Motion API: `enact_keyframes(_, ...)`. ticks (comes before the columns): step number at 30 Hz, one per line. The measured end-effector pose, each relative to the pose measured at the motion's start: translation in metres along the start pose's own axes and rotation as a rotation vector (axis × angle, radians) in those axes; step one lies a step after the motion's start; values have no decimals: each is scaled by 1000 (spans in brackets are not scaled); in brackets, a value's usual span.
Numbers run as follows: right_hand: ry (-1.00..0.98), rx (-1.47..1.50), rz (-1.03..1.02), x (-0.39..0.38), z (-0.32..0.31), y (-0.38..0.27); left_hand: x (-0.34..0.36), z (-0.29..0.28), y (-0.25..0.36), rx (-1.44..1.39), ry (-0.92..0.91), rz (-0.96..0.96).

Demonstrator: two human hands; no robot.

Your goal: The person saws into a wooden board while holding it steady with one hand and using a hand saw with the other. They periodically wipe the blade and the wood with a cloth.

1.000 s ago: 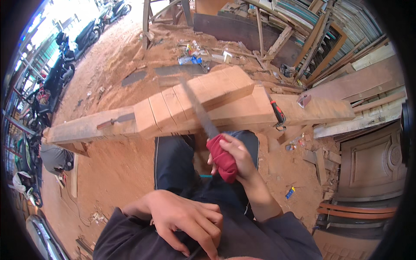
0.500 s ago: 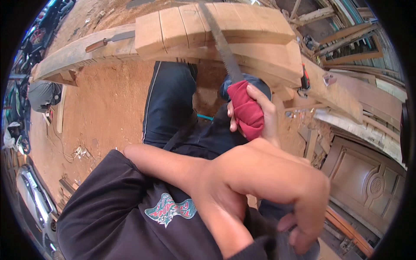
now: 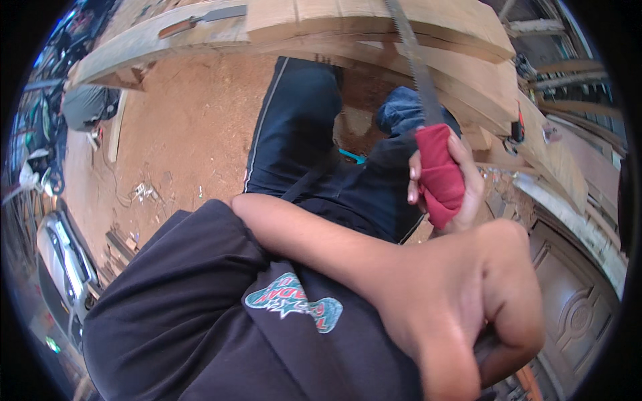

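Observation:
My right hand (image 3: pixel 472 175) grips a handsaw (image 3: pixel 429 113) by its handle, which is wrapped in red cloth (image 3: pixel 443 175). The toothed blade runs up and away from me against a thick wooden block (image 3: pixel 361 20) with several cut lines across it; its far end leaves the picture. My left arm crosses in front of my body. Near my right arm, my left hand (image 3: pixel 478 287) is curled with its fingers bent inward. Dark cloth shows beside those fingers, but what they hold, if anything, is hidden.
The block lies on a long timber beam (image 3: pixel 144 50). A flat-bladed tool with a brown wooden handle (image 3: pixel 179 29) rests there. At right are a red and black tool (image 3: pixel 517 125), stacked boards and a carved door panel (image 3: pixel 575 301). Motorcycles (image 3: pixel 67 260) stand at left.
The view has shifted, so the bench and saw appear farther right and higher. My left hand has turned and its fingers have curled in more. My right hand keeps its grip on the handsaw.

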State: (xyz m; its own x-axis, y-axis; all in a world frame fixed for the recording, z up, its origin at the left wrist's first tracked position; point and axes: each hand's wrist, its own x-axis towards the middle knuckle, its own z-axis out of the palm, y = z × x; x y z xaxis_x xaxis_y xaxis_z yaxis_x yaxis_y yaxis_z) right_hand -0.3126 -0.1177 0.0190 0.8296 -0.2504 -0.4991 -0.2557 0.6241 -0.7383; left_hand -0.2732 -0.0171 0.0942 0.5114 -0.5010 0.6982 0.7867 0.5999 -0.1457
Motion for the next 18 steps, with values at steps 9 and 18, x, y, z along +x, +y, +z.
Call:
enact_keyframes(9,131,-277,-296,-5,0,-20,-8,-21,57,597,23,-400)
enact_keyframes(18,203,-516,-396,-11,-23,-24,-34,-10,207,1581,462,-566)
